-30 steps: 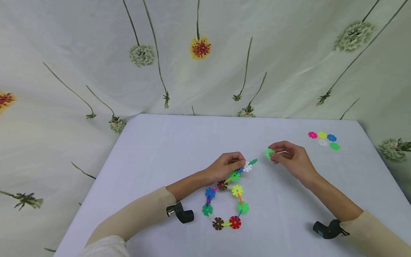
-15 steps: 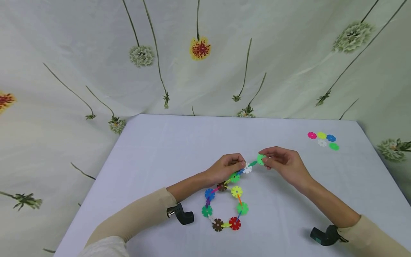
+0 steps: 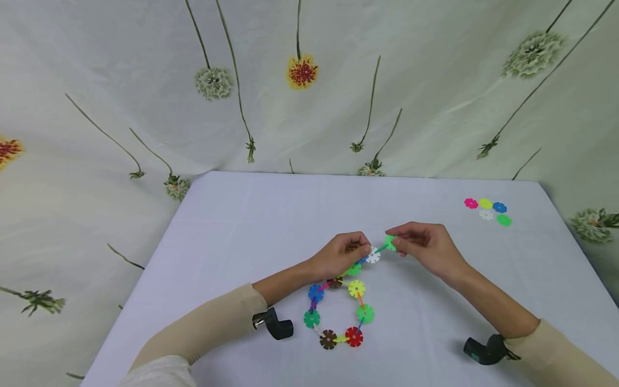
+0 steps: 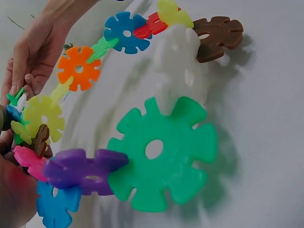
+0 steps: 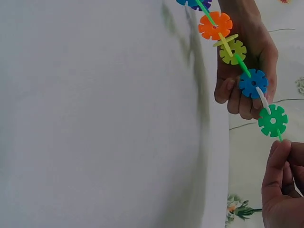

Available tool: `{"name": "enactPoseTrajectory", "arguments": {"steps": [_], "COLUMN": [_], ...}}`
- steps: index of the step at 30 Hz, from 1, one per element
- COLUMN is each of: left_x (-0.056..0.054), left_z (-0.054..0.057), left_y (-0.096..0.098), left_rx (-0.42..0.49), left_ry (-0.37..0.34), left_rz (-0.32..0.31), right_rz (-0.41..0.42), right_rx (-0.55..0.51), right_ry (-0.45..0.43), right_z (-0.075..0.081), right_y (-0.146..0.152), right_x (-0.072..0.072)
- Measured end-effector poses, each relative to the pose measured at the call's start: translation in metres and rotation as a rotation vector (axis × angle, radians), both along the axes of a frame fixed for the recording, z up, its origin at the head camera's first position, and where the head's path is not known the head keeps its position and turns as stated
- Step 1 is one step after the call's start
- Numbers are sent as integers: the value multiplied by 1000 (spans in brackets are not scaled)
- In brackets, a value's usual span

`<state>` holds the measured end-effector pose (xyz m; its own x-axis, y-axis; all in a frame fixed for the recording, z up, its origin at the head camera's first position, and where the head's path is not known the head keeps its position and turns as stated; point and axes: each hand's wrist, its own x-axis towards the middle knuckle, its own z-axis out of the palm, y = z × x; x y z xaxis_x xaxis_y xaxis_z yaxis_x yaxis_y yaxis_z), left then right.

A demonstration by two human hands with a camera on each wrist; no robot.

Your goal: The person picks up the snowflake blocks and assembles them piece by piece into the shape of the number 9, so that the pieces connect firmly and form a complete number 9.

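My left hand [image 3: 339, 255] pinches a chain of interlocking snowflake discs close to its white disc [image 3: 373, 255]. Past that, a dark green disc [image 5: 273, 114] forms the chain's end. Between thumb and fingers, my right hand [image 3: 429, 249] holds a light green snowflake disc [image 3: 390, 243] against that end; in the right wrist view only its thin edge shows. The rest of the chain makes a loop below my left hand, with a red disc [image 3: 354, 337] at the near side. Large in the left wrist view are a dark green disc [image 4: 164, 178] and a purple disc [image 4: 71, 171].
Several loose snowflake discs lie at the table's far right, among them a pink disc [image 3: 471, 203] and a light green disc [image 3: 504, 220]. The white-covered table [image 3: 251, 209] ends at a flower-printed cloth [image 3: 411, 32] behind.
My right hand has moved left and slightly down, bringing the light green snowflake disc from apart to the dark green disc at the chain's end. The left hand has stayed almost still.
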<state>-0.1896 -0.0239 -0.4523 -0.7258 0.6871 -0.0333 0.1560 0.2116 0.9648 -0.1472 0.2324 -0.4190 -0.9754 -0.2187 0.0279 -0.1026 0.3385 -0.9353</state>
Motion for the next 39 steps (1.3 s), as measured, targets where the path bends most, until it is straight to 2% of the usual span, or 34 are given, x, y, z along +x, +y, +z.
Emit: {"name": "enactPoseTrajectory", "arguments": {"steps": [8,12,21,28,32,35,39], "left_x": [3,2,-5,-10,-12,-13,-14], "left_z": [-3,-3,6,11,11,11,9], "left_y": [3,4,16,28,29,30,30], "left_rx": [-52,-46,0,30,28,23,23], "left_ry": [60,76,70,30,3,10,15], "left_rz": [3,-3,30,25,14,3,1], "right_rz": [19,20,-24,-3,11,6,-13], "right_rx": [24,9,-222,-281,-283,-256,-166], "right_ry": [-31,-25,-46,-38,-26,-24,13], "right_z": [-2,-4,-14,-17,-17,-16,-17], "right_y": [-1,3,5,6,6,9,22], "right_x": [0,1,-7,-6,-5,-5,-6]}}
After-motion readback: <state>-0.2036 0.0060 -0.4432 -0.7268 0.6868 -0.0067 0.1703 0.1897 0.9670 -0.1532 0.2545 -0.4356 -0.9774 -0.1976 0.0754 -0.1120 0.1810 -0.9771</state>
